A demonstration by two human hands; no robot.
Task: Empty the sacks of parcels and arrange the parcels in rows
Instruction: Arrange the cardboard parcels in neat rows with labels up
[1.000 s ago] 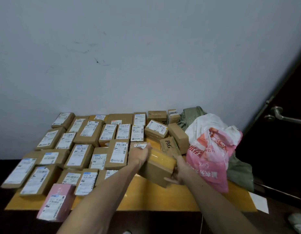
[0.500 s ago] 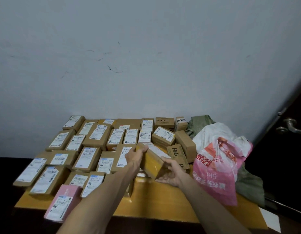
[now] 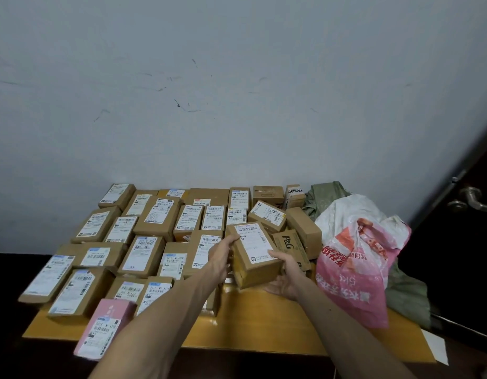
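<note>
Parcel [image 3: 254,253], turned label-up over the last second, is gripped by the left hand [image 3: 223,254] and right hand [image 3: 284,277] above the table [image 3: 264,324]. It now matches the labelled rows [image 3: 144,242], so it is probably ready to place.

- Both hands hold a cardboard parcel [image 3: 253,254] label-up over the yellow table [image 3: 264,321]: left hand [image 3: 222,255] grips its left side, right hand [image 3: 284,277] cups its near right corner.
- Labelled parcels [image 3: 144,255] lie in rows to the left.
- A pink plastic bag [image 3: 357,274] sits to the right.
</note>
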